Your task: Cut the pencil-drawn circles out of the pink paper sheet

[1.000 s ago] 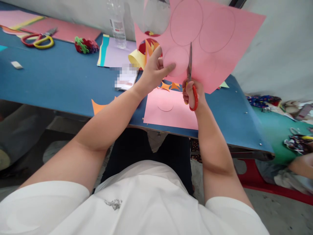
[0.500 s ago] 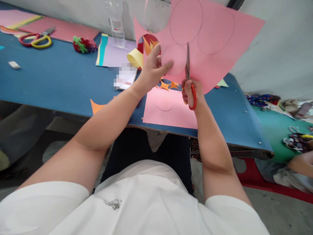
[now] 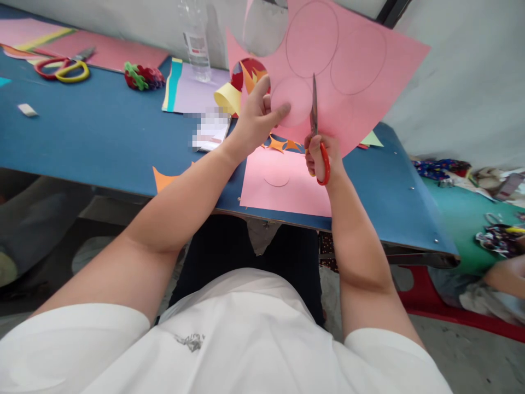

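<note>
Blue worktop (image 3: pixel 102 131) against pale wall (image 3: pixel 135 22). Obs.: pink sheet (image 3: pixel 369 109) w/ pencilled circles and round cut-outs held up above worktop, beyond second pink sheet (image 3: pixel 287 191) lying flat nr front edge. L hand (image 3: pixel 260 112) pinches it at lower left, thumb on front face, fingers partly hidden. R hand (image 3: pixel 322 150) wrapped round scissors (image 3: pixel 314 109), pointing up at a circle's edge; blade gap can't be told.

Risks (judged): sheet could sag and pull the cut off line, as L pinch looks to be main support; narrow strips betw. openings may tear if tugged; slip could nick L thumb, nr blades.

Containers: clear plastic bottle (image 3: pixel 198 46), labelled, upright at rear; contents, if any, can't be told.
</note>
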Demonstrator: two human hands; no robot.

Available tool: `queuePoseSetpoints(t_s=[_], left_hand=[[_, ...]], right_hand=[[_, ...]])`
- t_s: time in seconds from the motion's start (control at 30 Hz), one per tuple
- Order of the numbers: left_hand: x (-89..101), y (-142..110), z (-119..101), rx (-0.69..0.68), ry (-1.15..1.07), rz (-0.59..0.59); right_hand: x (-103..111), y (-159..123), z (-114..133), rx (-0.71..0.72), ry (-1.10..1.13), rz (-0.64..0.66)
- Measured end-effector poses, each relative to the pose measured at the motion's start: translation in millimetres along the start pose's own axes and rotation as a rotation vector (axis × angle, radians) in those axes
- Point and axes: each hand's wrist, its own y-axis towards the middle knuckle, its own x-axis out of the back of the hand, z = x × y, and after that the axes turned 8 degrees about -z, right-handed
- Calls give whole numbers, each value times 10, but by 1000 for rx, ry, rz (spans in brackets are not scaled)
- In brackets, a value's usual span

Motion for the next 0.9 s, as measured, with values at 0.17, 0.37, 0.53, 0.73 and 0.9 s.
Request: queuePoseSetpoints(t_s=[0.17,0.37,0.53,0.73,0.9], left_hand=[[10,-35,-21,32,7,1],[-6,-52,-109,25,11,-2],[-14,-7,-58,-5,-4,-25],[10,-19,-32,-1,-4,-4],[25,-20,-42,6,0,-10]], right_hand=[[8,-2,-9,-9,-1,-6],[6,-3,-4,-13,2,4],[14,-2,-31,-6,18,6],[27,-6,-67,-2,0,-4],[28,-15,0,-11,3,-4]])
